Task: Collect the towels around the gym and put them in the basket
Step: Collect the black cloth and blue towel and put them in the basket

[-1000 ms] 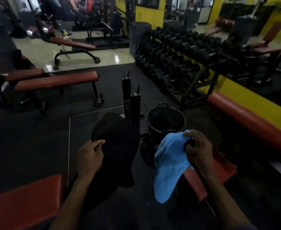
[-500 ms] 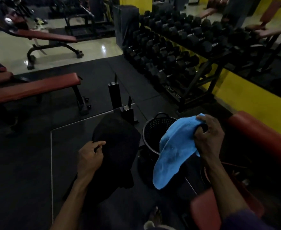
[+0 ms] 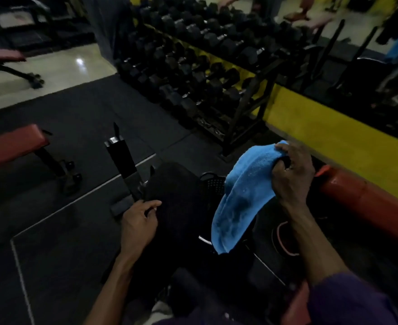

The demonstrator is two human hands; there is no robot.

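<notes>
My right hand (image 3: 292, 174) grips the top edge of a blue towel (image 3: 242, 198), which hangs down in front of the black perforated basket (image 3: 213, 182). The basket stands on the dark floor mat and only a bit of its rim and handle shows between the two towels. My left hand (image 3: 138, 222) is closed on a black towel (image 3: 177, 207), which hangs to the left of the basket and hides part of it.
A rack of black dumbbells (image 3: 205, 66) runs along the yellow wall beyond the basket. A red padded bench (image 3: 367, 202) lies at the right, another red bench (image 3: 10, 144) at the left. A black upright post (image 3: 123, 165) stands just left of the black towel.
The view has moved closer to the basket and turned down. My right hand has carried the blue towel over the basket, so the towel now covers most of it. My left hand keeps its grip.
</notes>
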